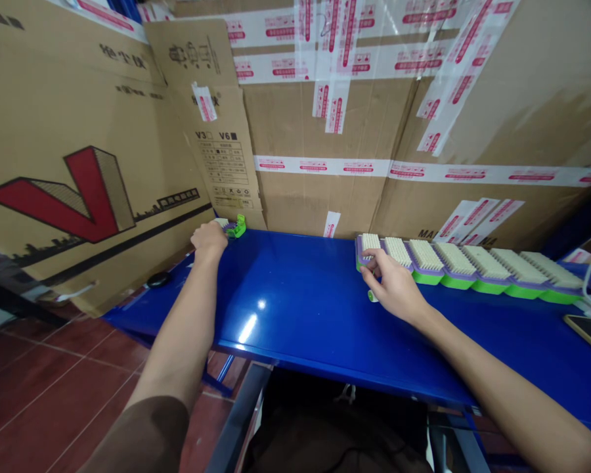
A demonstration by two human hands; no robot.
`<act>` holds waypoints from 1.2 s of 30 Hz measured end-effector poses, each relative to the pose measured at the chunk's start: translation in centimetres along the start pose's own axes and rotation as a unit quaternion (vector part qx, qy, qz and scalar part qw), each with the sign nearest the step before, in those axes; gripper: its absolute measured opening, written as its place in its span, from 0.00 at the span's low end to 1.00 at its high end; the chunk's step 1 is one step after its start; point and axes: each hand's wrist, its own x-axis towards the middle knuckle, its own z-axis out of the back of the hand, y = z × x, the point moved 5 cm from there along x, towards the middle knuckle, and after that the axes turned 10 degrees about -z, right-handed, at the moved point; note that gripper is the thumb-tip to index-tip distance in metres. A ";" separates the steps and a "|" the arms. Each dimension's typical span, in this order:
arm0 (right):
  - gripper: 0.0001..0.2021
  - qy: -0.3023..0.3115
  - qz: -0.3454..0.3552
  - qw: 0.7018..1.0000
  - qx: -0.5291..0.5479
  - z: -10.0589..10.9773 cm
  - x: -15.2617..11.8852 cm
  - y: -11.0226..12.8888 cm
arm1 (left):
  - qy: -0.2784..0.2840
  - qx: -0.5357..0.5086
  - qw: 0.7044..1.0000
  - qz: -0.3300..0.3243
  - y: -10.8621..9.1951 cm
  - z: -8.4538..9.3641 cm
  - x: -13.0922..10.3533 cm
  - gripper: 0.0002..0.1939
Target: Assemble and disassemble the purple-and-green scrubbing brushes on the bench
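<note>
Reaching towards two stations appears to be the current step. The left hand (pixel 209 238) is at a green-and-purple piece (pixel 237 227), near the back left corner of the worktop (pixel 295 295); its grip cannot be determined. The right hand (pixel 396 286) is half-curled over a green-tipped item (pixel 372 296), its grip unconfirmed, beside the bristled blocks (pixel 454 263) along the back edge, right side. Moving either calls for a confirmed grip.

Taped cardboard walls (pixel 325 197) surround a glossy blue table (pixel 295 295) above red floor tiles (pixel 34 394).
</note>
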 end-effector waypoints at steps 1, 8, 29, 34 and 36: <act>0.16 0.000 -0.002 1.000 0.000 0.0 0.0 0.0 | 0.001 0.000 1.000 -0.001 0.0 0.0 0.0 0.25; 0.15 0.004 -0.004 1.000 -0.004 0.0 0.0 0.0 | 0.006 -0.002 1.000 0.001 -0.1 0.1 -0.1 0.23; 0.13 0.005 -0.014 0.998 -0.059 0.3 0.0 -0.2 | -0.005 -0.012 1.000 -0.003 -0.2 0.5 -0.2 0.23; 0.13 0.002 -0.033 0.992 -0.124 0.3 0.3 -0.8 | -0.009 -0.023 1.000 -0.011 -0.8 1.8 -0.9 0.20; 0.13 0.003 -0.044 0.987 -0.154 0.2 0.4 -1.0 | -0.023 -0.030 0.999 -0.028 -1.7 2.5 -1.5 0.19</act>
